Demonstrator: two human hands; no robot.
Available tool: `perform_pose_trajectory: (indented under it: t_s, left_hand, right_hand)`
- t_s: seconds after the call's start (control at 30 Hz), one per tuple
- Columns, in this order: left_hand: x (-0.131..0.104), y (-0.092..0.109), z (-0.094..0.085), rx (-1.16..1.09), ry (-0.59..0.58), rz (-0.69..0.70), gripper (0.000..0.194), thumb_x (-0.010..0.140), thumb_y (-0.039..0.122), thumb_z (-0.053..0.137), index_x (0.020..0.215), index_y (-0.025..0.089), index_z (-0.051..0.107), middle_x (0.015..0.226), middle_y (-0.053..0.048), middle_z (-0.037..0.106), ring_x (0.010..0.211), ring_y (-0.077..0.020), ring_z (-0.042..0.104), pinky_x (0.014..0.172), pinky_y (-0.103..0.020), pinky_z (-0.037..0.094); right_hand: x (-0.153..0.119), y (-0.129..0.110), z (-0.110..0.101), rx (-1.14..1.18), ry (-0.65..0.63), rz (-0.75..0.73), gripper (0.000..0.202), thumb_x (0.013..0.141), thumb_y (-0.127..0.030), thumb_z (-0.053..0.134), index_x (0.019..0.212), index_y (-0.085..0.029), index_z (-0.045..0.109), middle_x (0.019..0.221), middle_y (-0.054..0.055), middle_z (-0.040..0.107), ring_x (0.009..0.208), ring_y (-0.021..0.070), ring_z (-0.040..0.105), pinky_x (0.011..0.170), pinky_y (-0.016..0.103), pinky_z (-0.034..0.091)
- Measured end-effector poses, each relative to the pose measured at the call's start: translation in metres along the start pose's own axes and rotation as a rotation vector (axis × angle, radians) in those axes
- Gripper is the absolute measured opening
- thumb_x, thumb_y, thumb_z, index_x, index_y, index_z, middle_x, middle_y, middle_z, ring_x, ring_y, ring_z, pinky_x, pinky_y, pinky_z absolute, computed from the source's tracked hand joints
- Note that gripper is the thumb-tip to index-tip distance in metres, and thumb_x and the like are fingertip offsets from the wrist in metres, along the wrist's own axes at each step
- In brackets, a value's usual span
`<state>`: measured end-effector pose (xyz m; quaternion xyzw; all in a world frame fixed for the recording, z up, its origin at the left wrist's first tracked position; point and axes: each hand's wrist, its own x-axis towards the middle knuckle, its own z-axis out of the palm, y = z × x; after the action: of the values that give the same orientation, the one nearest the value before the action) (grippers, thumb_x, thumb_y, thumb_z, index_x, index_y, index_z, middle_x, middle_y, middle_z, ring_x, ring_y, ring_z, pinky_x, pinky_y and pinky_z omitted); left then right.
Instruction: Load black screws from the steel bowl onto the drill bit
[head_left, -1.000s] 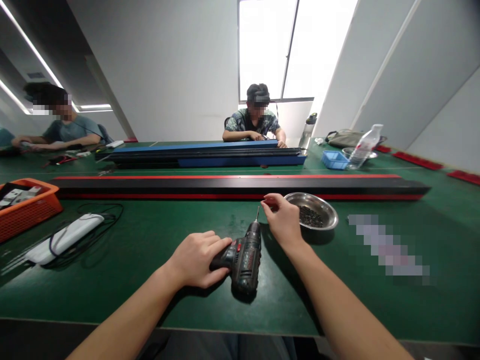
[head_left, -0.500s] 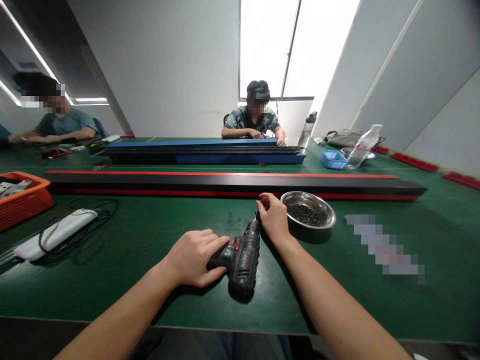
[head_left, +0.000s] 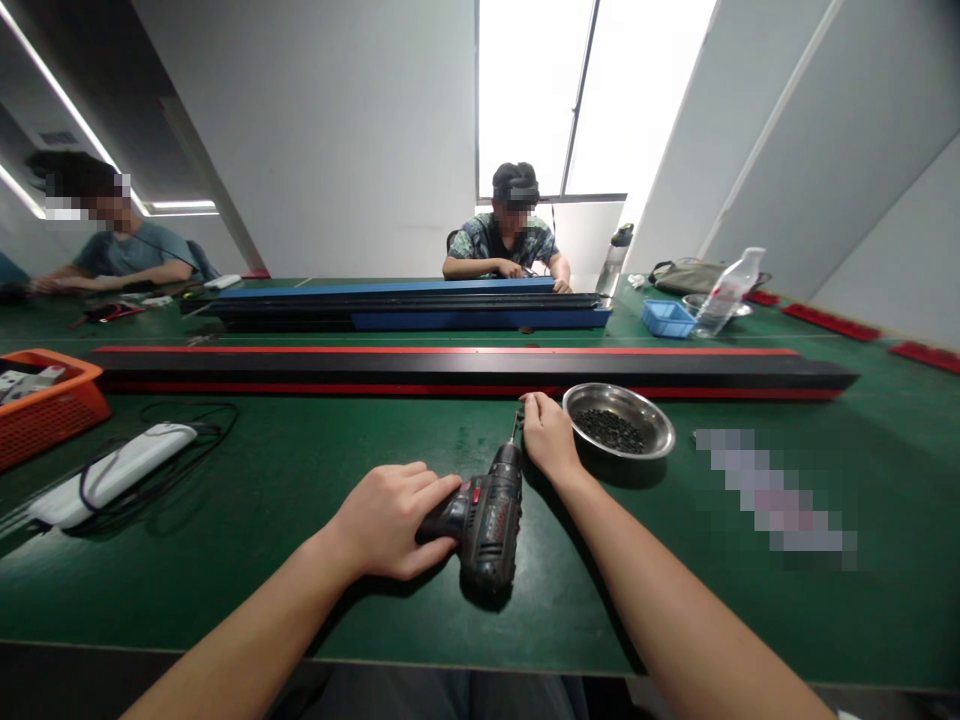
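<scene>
A black cordless drill (head_left: 491,525) lies on its side on the green table, its bit pointing away from me. My left hand (head_left: 401,520) is closed around the handle. Beside the tip of the drill bit (head_left: 515,428), my right hand (head_left: 548,433) has its fingers pinched together; whatever small thing they hold is hidden. Just right of that hand stands a round steel bowl (head_left: 660,437) with many small dark pieces, likely screws, in it. Beyond the drill lies a long black bar with red edges (head_left: 480,372).
On the left are an orange basket (head_left: 56,425) and a white power strip (head_left: 124,470) with coiled black cord. Blue and black bars (head_left: 480,318) lie farther back. A co-worker (head_left: 506,235) sits opposite, another person (head_left: 124,245) at far left. A blue tray (head_left: 667,319) and clear bottle (head_left: 727,295) stand right.
My right hand has shifted slightly right and down, its fingers drawn back from around the bit tip, which now shows more plainly. My left hand and the drill have stayed about still.
</scene>
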<state>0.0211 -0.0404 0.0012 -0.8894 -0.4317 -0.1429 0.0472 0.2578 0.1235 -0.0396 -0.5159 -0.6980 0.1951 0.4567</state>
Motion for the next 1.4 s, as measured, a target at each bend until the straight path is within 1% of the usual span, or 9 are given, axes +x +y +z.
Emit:
perform_pose_trajectory:
  t_s: [0.13,0.23,0.37,0.43,0.6,0.73,0.87,1.13,1.4]
  left_hand:
    - [0.0,-0.001,0.0,-0.014,-0.011,-0.003,0.053,0.086,0.044,0.065,0.132,0.017,0.06,0.103,-0.01,0.076,0.088,-0.0277,0.07,0.076,-0.042,0.056]
    - [-0.001,-0.001,0.0,-0.017,-0.009,-0.008,0.054,0.086,0.044,0.065,0.132,0.017,0.061,0.103,-0.01,0.076,0.088,-0.0276,0.07,0.076,-0.042,0.056]
    - [-0.001,-0.001,-0.001,-0.012,-0.001,-0.008,0.054,0.085,0.044,0.066,0.131,0.016,0.061,0.102,-0.01,0.076,0.087,-0.0277,0.07,0.075,-0.042,0.055]
    - [-0.001,-0.001,-0.001,-0.012,0.002,-0.008,0.054,0.085,0.044,0.067,0.131,0.017,0.062,0.102,-0.01,0.076,0.087,-0.0276,0.07,0.075,-0.042,0.056]
    - [0.0,0.0,-0.001,-0.021,0.013,-0.011,0.051,0.085,0.044,0.065,0.129,0.018,0.063,0.099,-0.01,0.076,0.086,-0.0273,0.07,0.076,-0.042,0.057]
    - [0.0,0.0,-0.001,-0.017,0.0,-0.011,0.052,0.086,0.045,0.065,0.13,0.016,0.063,0.1,-0.01,0.076,0.087,-0.0278,0.07,0.075,-0.043,0.057]
    - [-0.001,0.0,-0.002,-0.011,-0.017,-0.015,0.054,0.086,0.045,0.066,0.131,0.016,0.062,0.102,-0.01,0.076,0.088,-0.0283,0.07,0.076,-0.043,0.057]
    - [-0.001,-0.001,0.001,-0.002,-0.022,-0.016,0.054,0.087,0.045,0.066,0.132,0.016,0.06,0.103,-0.01,0.076,0.089,-0.028,0.069,0.077,-0.042,0.055]
    - [-0.001,0.0,0.0,0.005,-0.013,-0.005,0.053,0.086,0.044,0.066,0.131,0.015,0.061,0.101,-0.01,0.076,0.086,-0.0277,0.069,0.075,-0.043,0.056]
  right_hand:
    - [0.001,0.001,0.0,0.075,-0.072,0.088,0.039,0.103,-0.037,0.037,0.098,-0.021,0.072,0.089,0.007,0.076,0.081,0.0231,0.071,0.076,0.032,0.051]
    - [0.0,0.0,0.0,0.091,-0.095,0.105,0.032,0.1,-0.033,0.043,0.097,-0.021,0.073,0.086,0.005,0.076,0.08,0.0224,0.072,0.075,0.031,0.052]
    - [-0.005,-0.004,-0.002,0.036,-0.067,0.137,0.027,0.095,-0.023,0.048,0.101,-0.02,0.074,0.091,0.007,0.078,0.085,0.0224,0.074,0.082,0.033,0.054]
    - [-0.01,-0.005,-0.004,-0.005,-0.047,0.136,0.024,0.093,-0.02,0.052,0.101,-0.019,0.074,0.093,0.008,0.079,0.088,0.0228,0.074,0.085,0.034,0.054]
    - [-0.015,-0.005,-0.006,-0.085,-0.029,0.094,0.02,0.088,-0.017,0.062,0.101,-0.017,0.076,0.097,0.01,0.08,0.085,0.0226,0.075,0.084,0.034,0.056]
    - [-0.012,-0.001,-0.005,-0.177,-0.069,0.036,0.018,0.088,-0.018,0.065,0.1,-0.017,0.079,0.099,0.011,0.08,0.089,0.0243,0.074,0.089,0.036,0.056]
    - [-0.009,0.0,-0.005,-0.171,-0.09,0.014,0.017,0.092,-0.019,0.063,0.095,-0.019,0.08,0.099,0.01,0.081,0.091,0.0247,0.075,0.09,0.036,0.055]
    - [-0.008,-0.002,-0.006,-0.2,-0.086,0.013,0.02,0.095,-0.023,0.061,0.093,-0.018,0.081,0.097,0.011,0.081,0.087,0.0251,0.074,0.084,0.034,0.052]
    - [-0.008,-0.007,-0.007,-0.186,-0.043,0.055,0.02,0.096,-0.025,0.06,0.094,-0.018,0.079,0.091,0.01,0.08,0.079,0.0228,0.073,0.077,0.032,0.051]
